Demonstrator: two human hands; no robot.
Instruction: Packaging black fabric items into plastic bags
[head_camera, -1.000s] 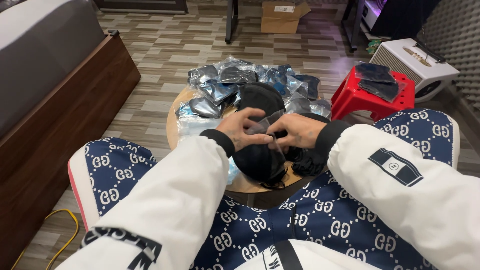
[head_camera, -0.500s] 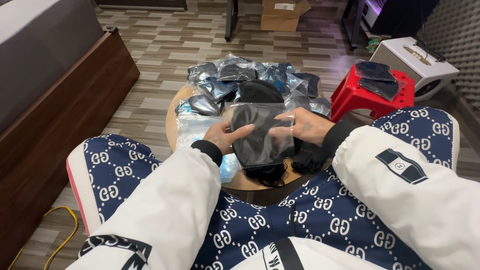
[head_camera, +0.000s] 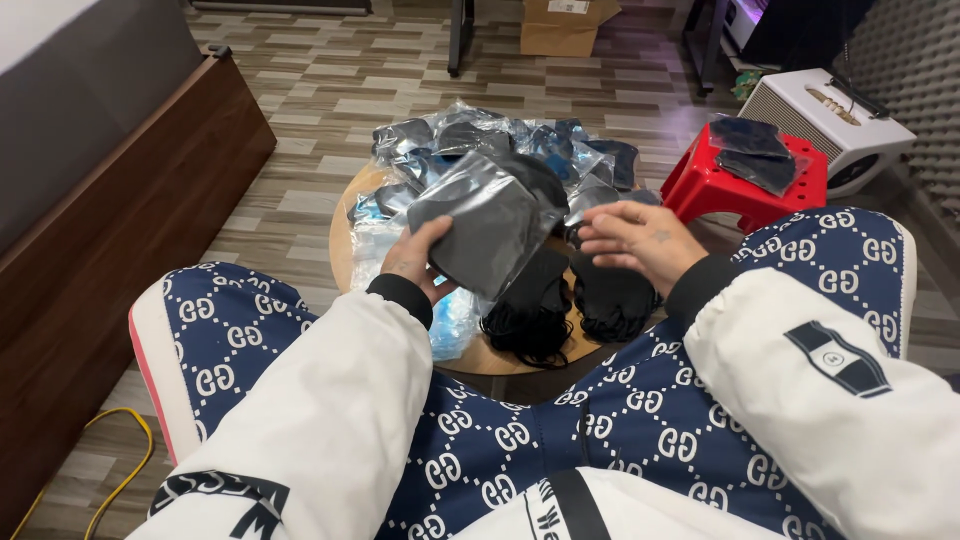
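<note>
I note the left hand (head_camera: 412, 262) grasping the bagged black item (head_camera: 482, 225) by its lower left corner, above the round wooden table (head_camera: 345, 232). Its long axis tilts up-right. The right hand (head_camera: 640, 238), released and flat, hovers just right of it.

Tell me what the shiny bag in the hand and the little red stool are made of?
The bag in the left hand looks like thin clear plastic: it is glossy, crinkly, and something dark shows through. The red stool looks like hard moulded plastic, smooth with an even colour, though painted metal cannot be ruled out.
</note>
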